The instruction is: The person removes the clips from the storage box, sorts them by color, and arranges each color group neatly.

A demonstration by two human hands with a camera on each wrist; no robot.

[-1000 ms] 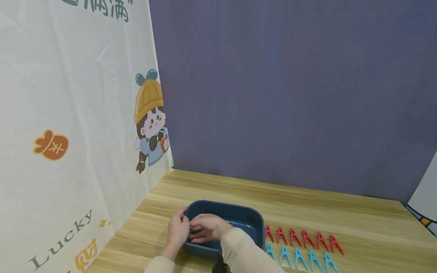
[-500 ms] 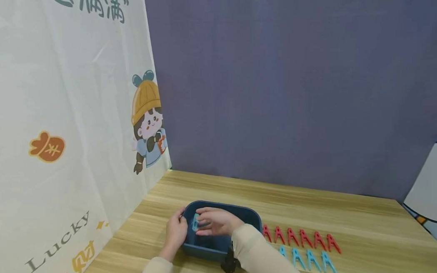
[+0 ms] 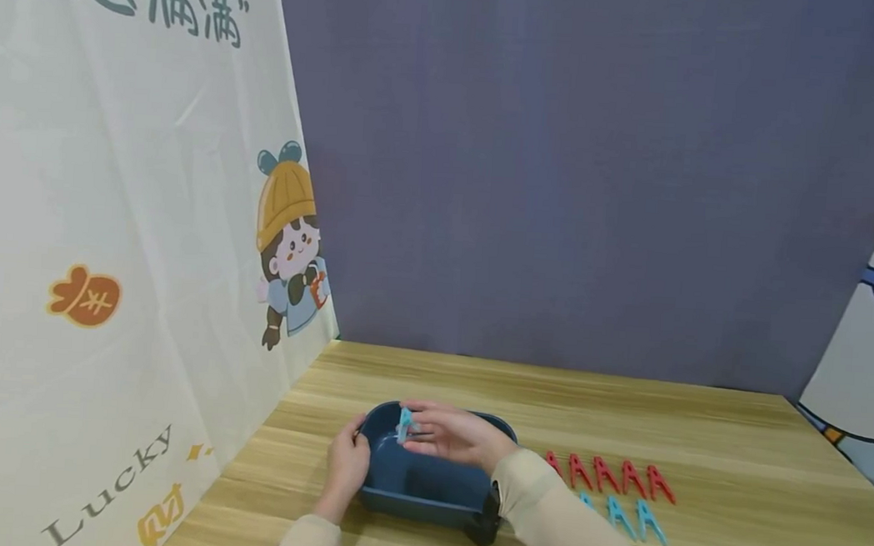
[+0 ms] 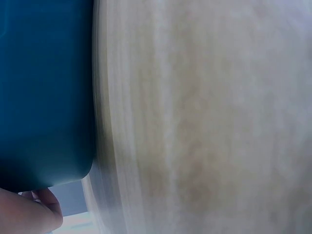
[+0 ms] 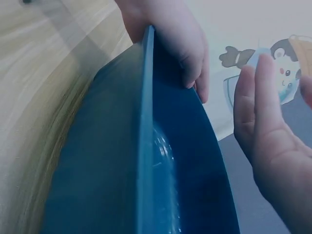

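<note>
In the head view a dark blue rectangular basin (image 3: 424, 477) stands on the wooden table. My left hand (image 3: 349, 460) grips its left rim, with the thumb on the inner side, as the right wrist view also shows. Above the basin's left part, my right hand (image 3: 457, 435) holds a light blue clothespin (image 3: 404, 425) at its fingertips, near the rim's height. The clothespin is slightly blurred. In the left wrist view the basin's wall (image 4: 46, 87) fills the left side, and part of my left hand (image 4: 29, 212) shows below it.
Right of the basin, red clothespins (image 3: 626, 477) lie in a row on the table (image 3: 761, 493), with a row of light blue clothespins (image 3: 621, 516) in front. My right sleeve (image 3: 565, 515) covers part of both rows. A printed white cloth (image 3: 148, 205) hangs at the left.
My right hand has lifted from beside my left hand in the basin, moving up and rightward, and the light blue clothespin has come into view with it. The left hand stays on the rim.
</note>
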